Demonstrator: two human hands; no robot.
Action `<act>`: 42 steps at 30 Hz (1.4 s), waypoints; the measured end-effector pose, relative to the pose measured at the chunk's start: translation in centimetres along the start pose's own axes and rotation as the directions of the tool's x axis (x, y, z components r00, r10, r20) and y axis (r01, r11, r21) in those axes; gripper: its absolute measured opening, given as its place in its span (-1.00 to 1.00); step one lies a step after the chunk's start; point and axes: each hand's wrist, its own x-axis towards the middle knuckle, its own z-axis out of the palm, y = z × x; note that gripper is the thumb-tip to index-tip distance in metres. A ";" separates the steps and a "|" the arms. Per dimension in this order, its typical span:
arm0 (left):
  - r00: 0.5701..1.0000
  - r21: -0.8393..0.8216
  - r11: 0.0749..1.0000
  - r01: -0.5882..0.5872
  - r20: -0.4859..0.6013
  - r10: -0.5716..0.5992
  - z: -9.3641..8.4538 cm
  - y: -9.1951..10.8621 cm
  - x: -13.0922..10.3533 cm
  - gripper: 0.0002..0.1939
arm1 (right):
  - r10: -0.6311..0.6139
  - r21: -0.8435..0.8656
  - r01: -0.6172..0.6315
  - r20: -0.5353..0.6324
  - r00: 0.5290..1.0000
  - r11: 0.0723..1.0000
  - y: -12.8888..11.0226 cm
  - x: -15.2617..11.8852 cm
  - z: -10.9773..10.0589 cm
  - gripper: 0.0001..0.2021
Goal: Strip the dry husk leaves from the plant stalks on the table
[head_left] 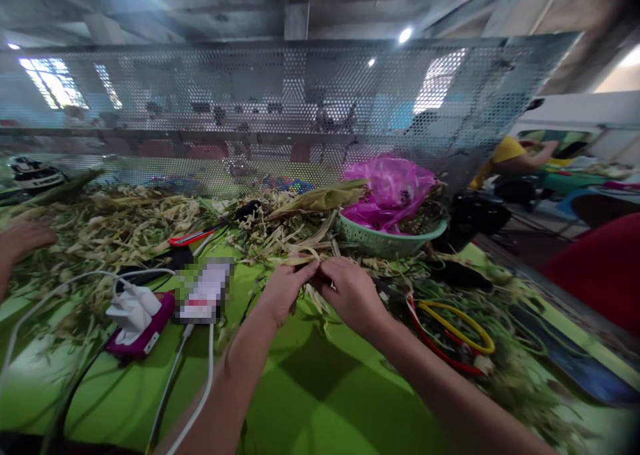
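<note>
My left hand (286,287) and my right hand (351,290) meet at the middle of the green table (320,375). Between their closed fingers is a pale dried husk strip (316,260). Loose dried husks (300,232) lie just beyond the fingertips. Behind my right hand stands a green basket (387,243) with a pink plastic bag (390,188) in it. A long folded husk bundle (320,198) leans toward the basket's left side.
A phone (205,292), a purple power strip (143,335) with white plugs, cables and a red cutter (191,236) are left. Another person's hand (27,238) reaches in there. Yellow-and-red-handled pliers (457,328) lie right. A perforated metal screen (250,108) stands behind.
</note>
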 end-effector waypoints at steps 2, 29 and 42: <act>0.998 0.080 0.997 0.016 -0.064 -0.011 -0.1 -0.2 0.0 -0.72 | -0.046 -0.071 0.045 -0.011 0.999 0.996 -0.4 -0.1 0.0 -0.87; 0.995 0.092 0.993 0.076 0.052 -0.081 0.7 0.2 -0.4 -0.67 | 0.472 0.889 -0.357 0.193 0.860 0.286 2.1 0.8 0.1 -0.71; 0.990 -0.078 0.987 0.139 0.046 -0.135 0.7 1.0 -0.7 -0.63 | 0.410 0.872 -0.403 0.272 0.870 0.277 1.8 0.8 -0.1 -0.66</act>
